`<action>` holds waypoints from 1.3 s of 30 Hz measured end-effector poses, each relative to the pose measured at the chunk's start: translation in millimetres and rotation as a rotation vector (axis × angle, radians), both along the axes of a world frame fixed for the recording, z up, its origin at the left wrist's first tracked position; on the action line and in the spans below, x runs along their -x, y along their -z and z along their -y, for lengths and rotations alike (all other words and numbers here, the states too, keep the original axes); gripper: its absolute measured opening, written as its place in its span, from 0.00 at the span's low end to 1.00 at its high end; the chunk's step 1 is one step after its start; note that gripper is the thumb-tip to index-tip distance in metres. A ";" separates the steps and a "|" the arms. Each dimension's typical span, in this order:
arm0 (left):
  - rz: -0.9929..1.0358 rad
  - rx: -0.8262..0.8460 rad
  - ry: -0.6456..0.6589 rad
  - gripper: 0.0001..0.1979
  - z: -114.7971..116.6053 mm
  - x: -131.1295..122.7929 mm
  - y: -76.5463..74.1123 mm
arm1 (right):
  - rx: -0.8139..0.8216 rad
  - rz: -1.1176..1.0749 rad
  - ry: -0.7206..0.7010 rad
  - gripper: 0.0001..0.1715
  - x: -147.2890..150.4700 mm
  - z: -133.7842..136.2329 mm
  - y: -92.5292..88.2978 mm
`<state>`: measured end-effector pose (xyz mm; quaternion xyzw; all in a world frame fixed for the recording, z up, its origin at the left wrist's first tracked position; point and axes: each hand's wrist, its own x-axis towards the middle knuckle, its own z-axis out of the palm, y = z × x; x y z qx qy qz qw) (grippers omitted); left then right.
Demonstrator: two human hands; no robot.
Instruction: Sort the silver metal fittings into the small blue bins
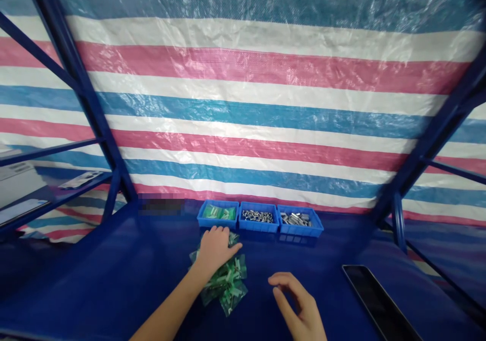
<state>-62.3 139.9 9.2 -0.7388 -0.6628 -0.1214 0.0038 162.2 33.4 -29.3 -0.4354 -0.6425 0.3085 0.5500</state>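
- Head view, far left: a blue metal shelf [63, 195] carries a white carton [23, 183] and a flat white item with dark spots [81, 180]; a blue upright post [89, 98] stands just right of it.
- Left, far edge of the dark blue tabletop [114, 270]: a dark pixelated patch [161, 207]; its content cannot be identified.
- Left of center: the left hand [214, 247], palm down, covers the far part of a pile of clear bags with green contents [228, 278]. Thumb is spread to the right, away from the fingers; whether the fingers grip a bag cannot be told.
- Directly beyond the left hand: the left blue bin [205, 222], containing green bagged parts [219, 212].
- Center, far: the middle blue bin [258, 226], containing small metal parts [258, 216]. Adjacent on its right: the right blue bin [301, 230], containing cylindrical metal pieces [298, 219].
- Right of the pile, near: the right hand [307, 309], above the tabletop and apart from the pile. Thumb and forefinger curve toward each other with a gap between the tips.
- Right, near: a black flat-screen device [379, 300], lying at an angle.
- Full width, behind: a striped tarpaulin [246, 123].
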 end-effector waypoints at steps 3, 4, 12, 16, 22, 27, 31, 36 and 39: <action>0.004 0.014 0.008 0.12 6.5 -9.2 7.7 | 0.001 -0.054 0.039 0.13 6.8 2.5 -5.6; 0.015 0.020 0.017 0.10 6.4 -10.2 8.1 | 0.011 -0.071 0.049 0.14 8.4 3.5 -6.7; 0.276 -0.027 0.153 0.09 19.6 -26.4 -8.9 | 0.232 -0.247 0.091 0.21 13.8 -2.3 -4.6; 0.495 -0.149 0.200 0.10 53.6 -51.5 -14.9 | 0.354 -0.461 0.035 0.26 23.9 -10.8 -7.9; 0.984 -0.190 0.210 0.12 95.7 -68.7 -1.1 | 0.340 -0.515 0.033 0.17 30.3 -8.8 -15.1; 1.412 0.151 0.109 0.18 94.9 -57.5 7.2 | 0.366 -0.492 0.031 0.15 26.4 -4.2 -7.9; 1.328 0.214 0.133 0.10 92.2 -49.8 -3.2 | 0.279 -0.382 0.045 0.11 20.6 -1.1 -10.6; 0.953 -0.238 0.433 0.09 97.8 -45.2 -19.3 | -0.266 -0.056 0.027 0.10 0.4 -2.1 -33.6; 0.601 -0.596 0.592 0.15 98.7 -38.4 -18.1 | -0.523 0.150 0.087 0.16 -9.6 -5.0 -40.1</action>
